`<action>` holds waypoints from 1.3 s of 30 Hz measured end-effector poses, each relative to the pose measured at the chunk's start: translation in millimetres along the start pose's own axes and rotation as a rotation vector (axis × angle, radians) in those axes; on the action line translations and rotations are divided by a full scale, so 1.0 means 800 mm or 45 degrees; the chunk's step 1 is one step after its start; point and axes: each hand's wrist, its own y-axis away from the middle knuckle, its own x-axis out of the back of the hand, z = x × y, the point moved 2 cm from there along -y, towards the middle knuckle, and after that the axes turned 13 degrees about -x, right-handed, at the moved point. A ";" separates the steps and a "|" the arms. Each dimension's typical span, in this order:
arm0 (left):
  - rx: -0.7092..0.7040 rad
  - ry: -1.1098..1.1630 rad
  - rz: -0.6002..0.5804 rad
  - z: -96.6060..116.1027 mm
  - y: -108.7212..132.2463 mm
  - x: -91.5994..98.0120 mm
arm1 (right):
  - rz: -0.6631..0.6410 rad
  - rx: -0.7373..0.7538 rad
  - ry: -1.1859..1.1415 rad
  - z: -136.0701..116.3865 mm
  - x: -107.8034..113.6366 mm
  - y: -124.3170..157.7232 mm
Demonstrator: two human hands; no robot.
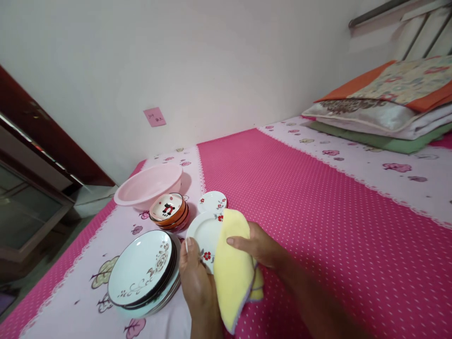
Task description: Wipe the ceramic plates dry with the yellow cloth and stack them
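Note:
A white plate [204, 234] with red flowers is tilted up in front of me. My left hand [195, 273] grips its left edge, thumb on the face. Over the plate's right side lies a yellow cloth [231, 273], and my right hand [259, 245] clasps cloth and rim together, thumb on top; its other fingers are hidden behind. Just beyond, a smaller white plate [212, 199] with red flowers rests on the bedspread. To the left are a stack of large plates [139, 268] and a stack of small orange-rimmed bowls [167, 209].
A pink basin [150, 186] stands behind the bowls, near the wall. The pink and white bedspread [300, 197] covers the bed. Folded bedding and pillows [381, 108] are piled at the far right. A pink note [154, 117] is on the wall.

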 end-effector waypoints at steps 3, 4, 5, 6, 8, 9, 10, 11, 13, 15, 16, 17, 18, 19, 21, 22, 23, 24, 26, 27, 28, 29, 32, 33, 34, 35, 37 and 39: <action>0.039 0.052 0.000 -0.003 -0.001 -0.001 | -0.055 0.004 -0.057 0.003 -0.004 -0.002; 0.054 0.080 -0.056 -0.004 -0.002 -0.001 | -0.046 0.015 -0.047 0.001 0.000 -0.001; 0.065 0.099 -0.130 -0.005 -0.003 -0.001 | -0.012 0.032 -0.024 -0.001 0.006 0.000; 0.075 0.095 -0.204 -0.004 -0.004 -0.001 | 0.034 0.048 0.013 -0.005 0.014 0.002; 0.090 0.005 -0.357 -0.002 -0.006 0.000 | 0.120 0.065 0.110 -0.013 0.031 0.008; 0.094 -0.083 -0.440 0.001 -0.006 -0.001 | 0.143 0.057 0.163 -0.018 0.039 0.012; 0.100 -0.185 -0.537 0.004 -0.006 -0.001 | 0.146 0.035 0.216 -0.021 0.045 0.016; 0.107 -0.289 -0.640 0.007 -0.004 -0.003 | 0.138 0.003 0.267 -0.024 0.049 0.019; 0.088 -0.463 -0.809 0.011 0.000 -0.006 | 0.115 -0.047 0.336 -0.028 0.053 0.025; -0.020 -0.558 -0.841 0.013 0.002 -0.008 | 0.092 -0.051 0.340 -0.028 0.050 0.027; -0.099 -0.584 -0.807 0.013 0.002 -0.008 | 0.079 -0.036 0.316 -0.027 0.047 0.026; -0.187 -0.606 -0.748 0.013 0.001 -0.007 | 0.068 -0.016 0.277 -0.026 0.044 0.025; -0.265 -0.624 -0.678 0.012 0.000 -0.004 | 0.050 0.003 0.233 -0.024 0.040 0.023; -0.319 -0.638 -0.609 0.011 -0.002 -0.001 | 0.025 0.015 0.192 -0.022 0.036 0.021; -0.379 -0.655 -0.485 0.008 -0.007 0.006 | -0.047 0.022 0.125 -0.019 0.028 0.018; -0.404 -0.669 -0.427 0.007 -0.009 0.009 | -0.092 0.019 0.100 -0.018 0.024 0.017; -0.429 -0.685 -0.372 0.007 -0.010 0.011 | -0.140 0.014 0.080 -0.017 0.020 0.016; -0.452 -0.700 -0.323 0.008 -0.010 0.011 | -0.185 0.009 0.067 -0.017 0.018 0.017; -0.484 -0.728 -0.251 0.009 -0.007 0.010 | -0.251 0.001 0.061 -0.019 0.015 0.018; -0.483 -0.736 -0.235 0.010 -0.006 0.008 | -0.269 -0.003 0.066 -0.020 0.016 0.019; -0.468 -0.735 -0.238 0.010 -0.004 0.006 | -0.272 -0.005 0.077 -0.021 0.018 0.020; -0.434 -0.729 -0.261 0.010 -0.002 0.004 | -0.252 -0.002 0.088 -0.023 0.021 0.020; -0.276 -0.672 -0.450 0.008 -0.001 -0.002 | -0.068 0.044 0.101 -0.026 0.040 0.021; -0.212 -0.646 -0.540 0.006 -0.001 -0.004 | 0.012 0.064 0.098 -0.027 0.047 0.022; -0.154 -0.625 -0.625 0.004 -0.001 -0.006 | 0.085 0.083 0.092 -0.027 0.054 0.022; -0.099 -0.609 -0.701 0.002 -0.001 -0.007 | 0.144 0.097 0.087 -0.028 0.060 0.023; 0.009 -0.593 -0.808 -0.002 0.000 -0.009 | 0.208 0.113 0.083 -0.029 0.069 0.025; 0.091 -0.572 -0.873 -0.005 0.002 -0.012 | 0.210 0.112 0.094 -0.030 0.073 0.027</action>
